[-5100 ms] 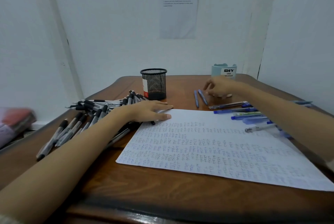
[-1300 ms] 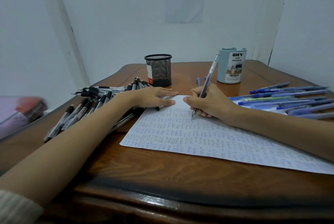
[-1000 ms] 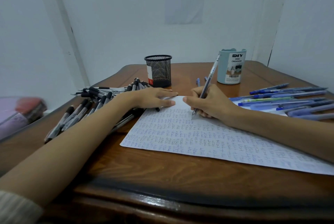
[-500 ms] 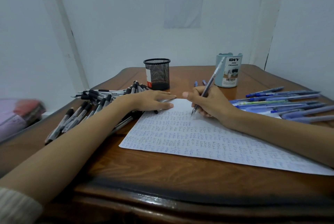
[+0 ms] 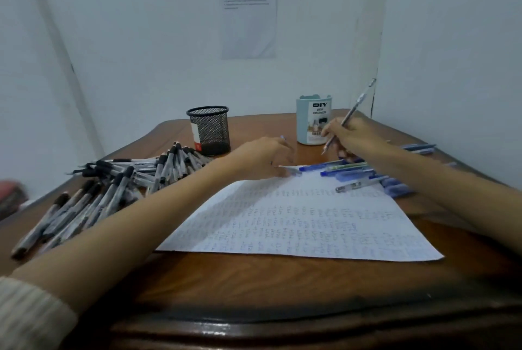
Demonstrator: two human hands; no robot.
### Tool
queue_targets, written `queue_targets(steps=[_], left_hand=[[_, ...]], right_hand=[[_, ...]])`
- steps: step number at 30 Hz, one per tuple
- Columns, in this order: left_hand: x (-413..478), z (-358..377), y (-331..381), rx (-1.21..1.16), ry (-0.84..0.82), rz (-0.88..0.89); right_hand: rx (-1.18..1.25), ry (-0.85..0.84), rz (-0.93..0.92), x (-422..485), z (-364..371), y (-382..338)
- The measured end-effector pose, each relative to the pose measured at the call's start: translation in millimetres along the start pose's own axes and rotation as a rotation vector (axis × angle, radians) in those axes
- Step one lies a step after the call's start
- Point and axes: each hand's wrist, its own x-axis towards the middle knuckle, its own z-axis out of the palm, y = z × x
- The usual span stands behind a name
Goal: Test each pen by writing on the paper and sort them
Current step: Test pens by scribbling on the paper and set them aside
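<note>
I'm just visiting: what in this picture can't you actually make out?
Head view: print on the wall sheet, too small to read.
Writing on the paper, too small.
Fingertips of the left hand, motion-blurred; whether they hold anything is unclear.
Inside of the mesh cup, hidden by its own wall.
Reddish thing at the left edge, cut off and blurred.

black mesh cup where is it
The black mesh cup stands at the back of the table, left of centre in the head view, behind the black-capped pens and left of the teal organizer.
</note>
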Motion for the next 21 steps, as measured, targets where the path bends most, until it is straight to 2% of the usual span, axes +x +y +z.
queue_targets(steps=[5, 8, 13, 21], left_hand=[[-3, 13, -15, -0.202, 0.173, -0.082], [-8, 10, -14, -0.404, 0.254, -0.115], [-11, 6, -12, -0.69, 0.228, -0.179], [-11, 6, -7, -0.89, 0.193, -0.211]], right_hand=[[-0.03, -0.096, -0.077, 1, 2, 0], [0.028, -0.135, -0.111, -1, 2, -4], [0.107, -0.101, -0.163, -3, 6, -6], [0.17, -0.114, -0.18, -9, 10, -10]])
